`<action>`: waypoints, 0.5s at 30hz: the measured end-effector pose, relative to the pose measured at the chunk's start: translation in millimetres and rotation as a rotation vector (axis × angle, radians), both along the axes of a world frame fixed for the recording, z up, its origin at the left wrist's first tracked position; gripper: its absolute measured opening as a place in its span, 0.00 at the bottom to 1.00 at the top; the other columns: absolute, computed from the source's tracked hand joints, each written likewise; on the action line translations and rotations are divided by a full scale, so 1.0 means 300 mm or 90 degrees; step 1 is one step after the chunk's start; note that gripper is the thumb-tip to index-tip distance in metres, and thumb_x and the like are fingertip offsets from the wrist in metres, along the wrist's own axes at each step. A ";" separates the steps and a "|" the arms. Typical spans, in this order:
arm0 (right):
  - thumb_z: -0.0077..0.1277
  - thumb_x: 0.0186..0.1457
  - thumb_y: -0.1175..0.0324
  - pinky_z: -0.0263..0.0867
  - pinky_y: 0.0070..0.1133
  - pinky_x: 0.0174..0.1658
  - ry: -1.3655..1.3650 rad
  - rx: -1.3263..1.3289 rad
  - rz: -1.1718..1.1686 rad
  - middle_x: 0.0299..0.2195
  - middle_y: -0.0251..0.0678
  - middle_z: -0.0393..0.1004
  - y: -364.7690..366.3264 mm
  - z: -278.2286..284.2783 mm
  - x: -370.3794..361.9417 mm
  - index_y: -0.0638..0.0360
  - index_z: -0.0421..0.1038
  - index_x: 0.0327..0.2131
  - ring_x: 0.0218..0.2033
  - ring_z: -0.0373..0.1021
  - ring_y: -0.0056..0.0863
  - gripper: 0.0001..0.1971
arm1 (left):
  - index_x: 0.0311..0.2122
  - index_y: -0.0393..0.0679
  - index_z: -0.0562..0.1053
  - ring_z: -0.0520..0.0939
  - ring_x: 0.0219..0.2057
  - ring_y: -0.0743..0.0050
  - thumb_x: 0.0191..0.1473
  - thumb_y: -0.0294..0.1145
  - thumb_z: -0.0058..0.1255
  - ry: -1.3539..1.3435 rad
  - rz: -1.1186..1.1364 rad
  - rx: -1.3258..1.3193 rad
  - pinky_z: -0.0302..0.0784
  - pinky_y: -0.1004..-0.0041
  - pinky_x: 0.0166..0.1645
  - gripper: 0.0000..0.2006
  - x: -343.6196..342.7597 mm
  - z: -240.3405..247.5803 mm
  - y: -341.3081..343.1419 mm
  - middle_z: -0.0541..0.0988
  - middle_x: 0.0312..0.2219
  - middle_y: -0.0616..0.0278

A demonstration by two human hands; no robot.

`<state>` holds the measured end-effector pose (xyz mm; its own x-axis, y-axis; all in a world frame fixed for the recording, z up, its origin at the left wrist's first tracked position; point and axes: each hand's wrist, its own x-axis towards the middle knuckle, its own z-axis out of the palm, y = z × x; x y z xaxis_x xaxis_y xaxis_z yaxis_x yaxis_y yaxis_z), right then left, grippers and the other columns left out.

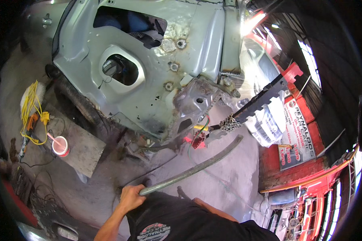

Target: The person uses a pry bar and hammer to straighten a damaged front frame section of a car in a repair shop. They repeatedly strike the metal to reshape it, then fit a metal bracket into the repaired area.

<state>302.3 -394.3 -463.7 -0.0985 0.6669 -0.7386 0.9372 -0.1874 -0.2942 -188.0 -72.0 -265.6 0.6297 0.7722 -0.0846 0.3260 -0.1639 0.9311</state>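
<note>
My left hand [132, 197] is closed around the near end of a long, grey-green metal pipe [195, 167]. The pipe looks curved and points up to the right, in front of the car body. Of my right arm only the forearm [215, 209] shows; the hand is hidden behind my black shirt. A short dark rod-like piece [182, 193] sticks out near that forearm, and I cannot tell what it belongs to. Beyond the pipe stands a silver-green car body panel [149, 96] with a round black fuel cap [110, 68] in its opening.
A notched black metal post [261, 98] with a chain [230, 123] stands right of the car's torn, rusty corner. At left, a board [82, 154] bears a red-and-white cup [60, 146], beside an orange power tool [31, 124] and yellow cord [33, 100]. A plastic-covered car is behind.
</note>
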 end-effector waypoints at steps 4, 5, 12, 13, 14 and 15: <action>0.54 0.53 0.62 0.73 0.40 0.44 0.071 0.015 -0.288 0.36 0.53 0.81 0.043 0.002 -0.167 0.65 0.81 0.36 0.39 0.78 0.52 0.15 | 0.33 0.48 0.82 0.83 0.31 0.41 0.42 0.35 0.62 0.004 -0.018 -0.021 0.76 0.50 0.37 0.10 -0.023 -0.034 0.020 0.81 0.24 0.48; 0.54 0.54 0.61 0.73 0.41 0.45 0.076 0.021 -0.319 0.37 0.54 0.81 0.017 -0.022 -0.237 0.65 0.81 0.37 0.40 0.77 0.53 0.16 | 0.34 0.48 0.82 0.83 0.31 0.41 0.42 0.35 0.62 0.022 -0.040 -0.018 0.76 0.50 0.38 0.10 -0.021 -0.038 0.021 0.82 0.25 0.48; 0.53 0.57 0.54 0.73 0.41 0.44 0.014 -0.016 -0.213 0.35 0.55 0.81 -0.026 -0.030 -0.211 0.64 0.81 0.36 0.42 0.77 0.54 0.20 | 0.37 0.50 0.82 0.84 0.34 0.41 0.44 0.41 0.66 0.147 -0.094 0.011 0.78 0.49 0.41 0.14 -0.017 -0.116 -0.005 0.83 0.28 0.48; 0.53 0.56 0.53 0.73 0.41 0.44 0.005 -0.020 -0.253 0.34 0.56 0.80 -0.062 -0.076 -0.178 0.64 0.81 0.34 0.41 0.78 0.54 0.21 | 0.37 0.50 0.82 0.84 0.35 0.41 0.44 0.42 0.66 0.160 -0.101 0.012 0.78 0.49 0.41 0.14 -0.014 -0.134 -0.016 0.84 0.29 0.48; 0.52 0.56 0.52 0.73 0.41 0.45 -0.002 -0.033 -0.225 0.35 0.55 0.80 -0.079 -0.107 -0.175 0.63 0.81 0.36 0.41 0.78 0.53 0.21 | 0.37 0.50 0.82 0.84 0.35 0.41 0.44 0.42 0.66 0.185 -0.113 0.018 0.78 0.49 0.41 0.14 -0.015 -0.158 -0.026 0.84 0.29 0.48; 0.52 0.55 0.51 0.72 0.41 0.46 -0.005 -0.047 -0.196 0.36 0.54 0.80 -0.076 -0.132 -0.190 0.61 0.81 0.37 0.40 0.78 0.53 0.21 | 0.37 0.49 0.82 0.84 0.36 0.41 0.45 0.43 0.66 0.215 -0.124 0.024 0.78 0.49 0.42 0.15 -0.019 -0.188 -0.038 0.84 0.30 0.48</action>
<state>245.3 -417.1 -503.4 0.1054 0.6089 -0.7862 0.8352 -0.4833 -0.2624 -193.7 -83.4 -321.9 0.7060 0.6477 -0.2865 0.5731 -0.2849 0.7683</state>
